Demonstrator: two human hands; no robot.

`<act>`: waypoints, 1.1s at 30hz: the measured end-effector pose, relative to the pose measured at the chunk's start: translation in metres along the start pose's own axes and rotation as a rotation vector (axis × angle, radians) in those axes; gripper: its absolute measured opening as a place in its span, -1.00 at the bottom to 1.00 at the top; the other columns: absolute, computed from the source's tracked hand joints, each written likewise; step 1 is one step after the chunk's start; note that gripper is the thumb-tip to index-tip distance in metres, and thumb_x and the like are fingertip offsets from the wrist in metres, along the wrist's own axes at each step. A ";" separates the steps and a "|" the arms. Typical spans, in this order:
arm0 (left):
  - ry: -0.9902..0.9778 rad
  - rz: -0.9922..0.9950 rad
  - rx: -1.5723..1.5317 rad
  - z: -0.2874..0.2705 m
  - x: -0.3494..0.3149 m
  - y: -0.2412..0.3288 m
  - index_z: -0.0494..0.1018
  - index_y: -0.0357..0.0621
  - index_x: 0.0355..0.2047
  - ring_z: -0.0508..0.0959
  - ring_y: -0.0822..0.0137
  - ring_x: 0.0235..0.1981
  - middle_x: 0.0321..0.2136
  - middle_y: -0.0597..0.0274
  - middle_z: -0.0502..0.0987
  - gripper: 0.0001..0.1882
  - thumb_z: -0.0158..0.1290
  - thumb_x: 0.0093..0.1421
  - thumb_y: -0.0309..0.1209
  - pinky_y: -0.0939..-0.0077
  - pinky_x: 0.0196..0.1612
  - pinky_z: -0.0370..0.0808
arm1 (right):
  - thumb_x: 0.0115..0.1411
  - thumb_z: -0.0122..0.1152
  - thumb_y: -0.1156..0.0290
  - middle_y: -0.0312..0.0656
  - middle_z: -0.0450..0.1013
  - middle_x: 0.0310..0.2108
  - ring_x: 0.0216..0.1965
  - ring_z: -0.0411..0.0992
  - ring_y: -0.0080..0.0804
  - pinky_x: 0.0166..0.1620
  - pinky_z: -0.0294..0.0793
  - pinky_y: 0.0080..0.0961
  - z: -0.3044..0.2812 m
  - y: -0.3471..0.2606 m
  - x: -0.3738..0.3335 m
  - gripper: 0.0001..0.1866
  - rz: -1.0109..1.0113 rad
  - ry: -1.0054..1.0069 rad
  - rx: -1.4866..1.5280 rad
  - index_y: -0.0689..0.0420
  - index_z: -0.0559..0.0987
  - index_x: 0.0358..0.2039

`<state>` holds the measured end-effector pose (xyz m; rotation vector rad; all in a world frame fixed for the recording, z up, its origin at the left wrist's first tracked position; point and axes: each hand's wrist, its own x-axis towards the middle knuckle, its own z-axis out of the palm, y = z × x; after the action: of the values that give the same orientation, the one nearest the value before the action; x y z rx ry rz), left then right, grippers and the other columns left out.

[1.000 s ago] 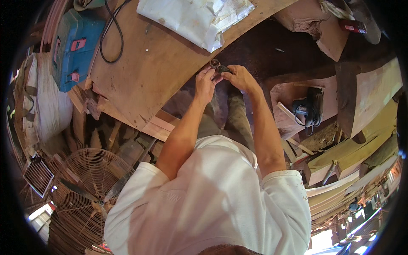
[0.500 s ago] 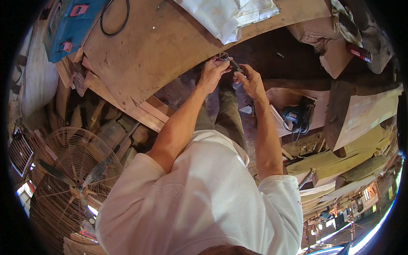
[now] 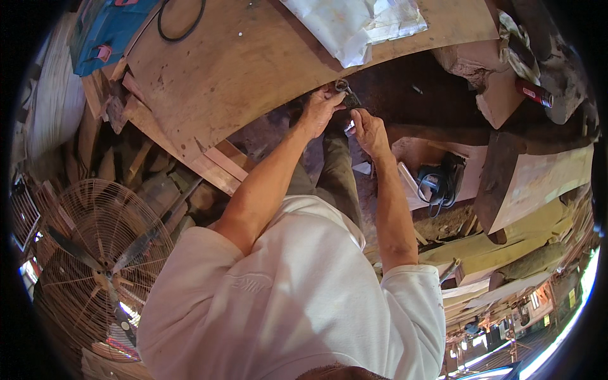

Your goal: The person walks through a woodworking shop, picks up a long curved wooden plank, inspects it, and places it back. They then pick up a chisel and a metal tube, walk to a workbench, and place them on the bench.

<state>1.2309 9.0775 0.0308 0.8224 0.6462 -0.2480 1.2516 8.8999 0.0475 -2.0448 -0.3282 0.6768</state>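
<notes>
Both my hands work close together just off the near edge of the wooden board. My left hand (image 3: 322,113) is closed round a small dark metal piece with a round, ring-like end (image 3: 342,85); its exact kind is too small to tell. To the right and slightly nearer, my right hand (image 3: 371,133) has its fingers pinched together, close to the metal piece's lower end. A small bright glint (image 3: 349,126) shows at its fingertips, but what they hold is too small to make out.
The wooden board (image 3: 253,82) carries crumpled silvery sheeting (image 3: 361,28), a black cable loop (image 3: 180,38) and a blue case (image 3: 104,38). A caged fan (image 3: 107,266) stands at left. At right are a corded power tool (image 3: 440,183), timber blocks (image 3: 535,183) and a red can (image 3: 534,93).
My right hand has lowered slightly and drawn a little away from the left hand, and a bright glint now shows at its fingertips. The left hand keeps its hold on the metal piece.
</notes>
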 end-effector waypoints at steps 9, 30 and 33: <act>0.069 0.014 0.105 -0.005 0.004 -0.001 0.51 -0.15 -0.02 0.58 0.47 -0.15 -0.14 0.33 0.58 -0.79 0.06 0.37 -0.46 0.49 -0.06 0.55 | 0.29 0.26 0.31 -0.01 0.61 -0.26 -0.27 0.60 -0.08 -0.22 0.55 -0.32 0.010 -0.020 0.018 -0.75 0.114 0.197 0.111 0.23 0.61 -0.16; 0.101 0.111 0.366 0.004 -0.003 0.009 0.47 -0.35 -0.04 0.62 0.32 -0.16 -0.19 0.09 0.58 -0.68 0.04 0.37 -0.32 0.40 -0.14 0.71 | 0.17 0.23 0.51 0.06 0.57 -0.26 -0.17 0.51 0.09 -0.10 0.49 -0.11 0.022 -0.025 0.039 -0.80 -0.188 0.360 -0.134 0.24 0.60 -0.18; 0.032 0.072 0.372 -0.003 -0.008 0.003 0.47 -0.33 -0.06 0.62 0.35 -0.20 -0.21 0.14 0.58 -0.64 0.13 0.34 -0.25 0.39 -0.22 0.72 | 0.13 0.22 0.55 0.03 0.55 -0.27 -0.21 0.49 0.11 -0.11 0.48 -0.08 0.018 -0.028 0.037 -0.77 -0.182 0.318 -0.153 0.26 0.58 -0.16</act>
<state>1.2248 9.0812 0.0358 1.2066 0.6076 -0.2951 1.2724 8.9452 0.0516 -2.1942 -0.3825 0.2150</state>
